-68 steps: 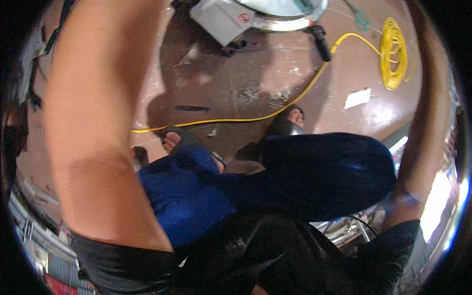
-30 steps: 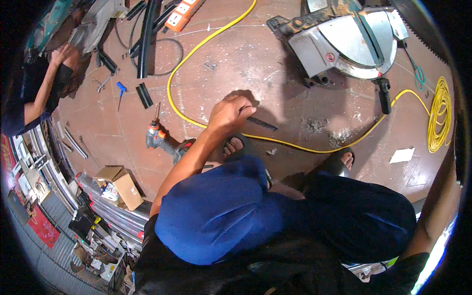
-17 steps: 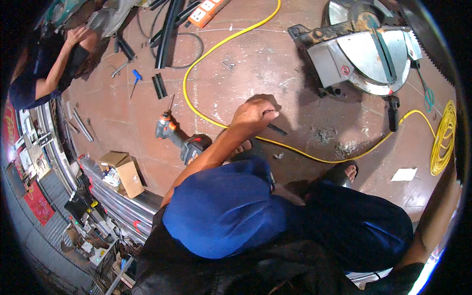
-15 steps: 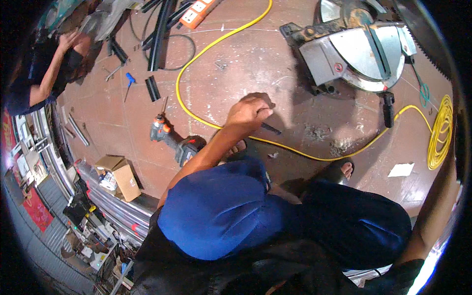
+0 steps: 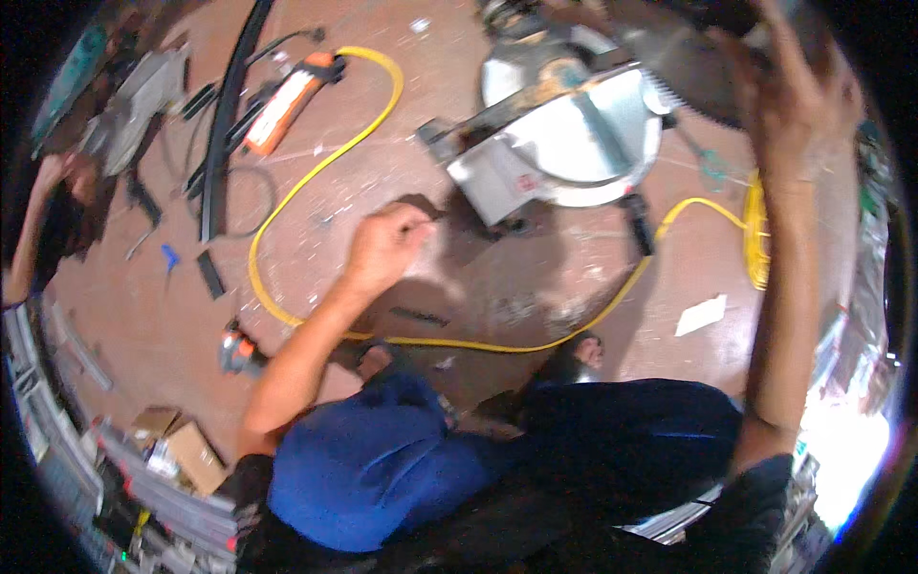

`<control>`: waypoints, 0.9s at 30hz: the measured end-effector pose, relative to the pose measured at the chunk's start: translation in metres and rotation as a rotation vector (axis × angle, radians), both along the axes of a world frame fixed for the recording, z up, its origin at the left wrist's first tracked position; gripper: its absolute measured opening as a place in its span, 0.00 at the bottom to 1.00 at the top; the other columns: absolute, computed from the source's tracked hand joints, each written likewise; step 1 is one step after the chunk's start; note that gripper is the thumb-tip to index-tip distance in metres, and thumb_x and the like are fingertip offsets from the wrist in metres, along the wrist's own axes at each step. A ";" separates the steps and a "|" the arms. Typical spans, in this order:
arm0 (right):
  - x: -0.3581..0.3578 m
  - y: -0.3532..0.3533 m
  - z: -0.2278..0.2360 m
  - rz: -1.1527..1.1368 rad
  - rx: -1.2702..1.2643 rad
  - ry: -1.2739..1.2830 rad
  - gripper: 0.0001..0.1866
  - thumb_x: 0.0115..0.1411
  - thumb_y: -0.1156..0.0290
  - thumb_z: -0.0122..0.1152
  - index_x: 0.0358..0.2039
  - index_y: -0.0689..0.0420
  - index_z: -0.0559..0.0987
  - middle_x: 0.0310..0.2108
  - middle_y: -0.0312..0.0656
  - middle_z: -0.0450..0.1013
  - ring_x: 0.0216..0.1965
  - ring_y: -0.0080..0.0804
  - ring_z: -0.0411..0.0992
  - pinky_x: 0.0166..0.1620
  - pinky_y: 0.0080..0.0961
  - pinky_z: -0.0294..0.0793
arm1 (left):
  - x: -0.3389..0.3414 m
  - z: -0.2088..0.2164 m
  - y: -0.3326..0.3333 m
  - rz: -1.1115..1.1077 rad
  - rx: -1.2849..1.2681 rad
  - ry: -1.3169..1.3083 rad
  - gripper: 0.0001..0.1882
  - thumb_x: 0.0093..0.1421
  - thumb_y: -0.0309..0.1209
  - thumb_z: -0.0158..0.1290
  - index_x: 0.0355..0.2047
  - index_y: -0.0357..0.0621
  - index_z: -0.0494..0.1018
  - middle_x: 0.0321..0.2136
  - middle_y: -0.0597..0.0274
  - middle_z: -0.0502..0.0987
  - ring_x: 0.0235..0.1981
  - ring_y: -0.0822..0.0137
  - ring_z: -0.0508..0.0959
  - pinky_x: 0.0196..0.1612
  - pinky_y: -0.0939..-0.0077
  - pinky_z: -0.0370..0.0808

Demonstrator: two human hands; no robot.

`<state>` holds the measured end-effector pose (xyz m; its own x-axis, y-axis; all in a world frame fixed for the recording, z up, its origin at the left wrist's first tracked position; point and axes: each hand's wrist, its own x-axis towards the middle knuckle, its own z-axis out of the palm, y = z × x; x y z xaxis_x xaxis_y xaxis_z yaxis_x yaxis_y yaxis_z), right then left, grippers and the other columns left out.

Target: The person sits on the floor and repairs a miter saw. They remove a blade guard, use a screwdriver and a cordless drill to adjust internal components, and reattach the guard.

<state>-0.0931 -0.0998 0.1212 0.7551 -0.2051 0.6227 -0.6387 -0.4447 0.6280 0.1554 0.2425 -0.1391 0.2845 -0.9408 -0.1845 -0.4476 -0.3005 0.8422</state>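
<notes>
My left hand (image 5: 387, 251) is raised over the floor with its fingers curled together; anything between them is too small to make out. A short dark strip (image 5: 419, 316) lies on the floor below it. My right hand (image 5: 803, 105) reaches up at the far right with its fingers spread, beside the toothed blade (image 5: 703, 91) of a mitre saw. The saw's round silver table (image 5: 583, 143) and its black handle (image 5: 639, 225) are between my two hands. Blur hides whether the right fingers touch the saw.
A yellow cable (image 5: 256, 239) loops across the floor to an orange power strip (image 5: 287, 105) and a coil (image 5: 755, 234). A cordless drill (image 5: 239, 349) lies near my left forearm, with a cardboard box (image 5: 196, 457) behind. Dark metal profiles (image 5: 225, 134) and another person's arm (image 5: 36, 215) are left.
My right hand has risen from the lower right edge to beside the saw blade. My left hand has lifted away from the dark strip. The whole view has shifted toward the right.
</notes>
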 end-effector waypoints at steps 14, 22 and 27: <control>0.018 0.027 -0.001 0.194 0.112 -0.147 0.29 0.51 0.52 0.81 0.55 0.37 0.84 0.73 0.48 0.61 0.68 0.52 0.62 0.67 0.43 0.63 | -0.063 0.192 -0.267 0.352 -0.482 0.209 0.34 0.57 0.44 0.70 0.59 0.40 0.73 0.49 0.41 0.78 0.53 0.44 0.78 0.57 0.52 0.75; 0.012 0.020 -0.001 0.275 0.162 -0.173 0.27 0.52 0.52 0.79 0.53 0.36 0.84 0.74 0.47 0.61 0.70 0.58 0.60 0.71 0.46 0.61 | -0.069 0.156 -0.276 0.344 -0.798 -0.218 0.41 0.48 0.41 0.76 0.58 0.40 0.69 0.52 0.44 0.75 0.52 0.40 0.78 0.55 0.48 0.78; 0.011 0.021 -0.001 0.260 0.143 -0.138 0.27 0.52 0.53 0.79 0.54 0.38 0.84 0.75 0.49 0.58 0.70 0.59 0.59 0.70 0.46 0.60 | -0.061 0.156 -0.286 0.320 -0.889 -0.395 0.32 0.53 0.39 0.73 0.55 0.40 0.74 0.47 0.49 0.80 0.48 0.50 0.81 0.51 0.59 0.80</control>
<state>-0.0824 -0.0787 0.1202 0.7044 -0.1090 0.7014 -0.5665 -0.6817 0.4630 0.0947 -0.0430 0.0172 0.4357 -0.5605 0.7043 -0.7499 0.2067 0.6284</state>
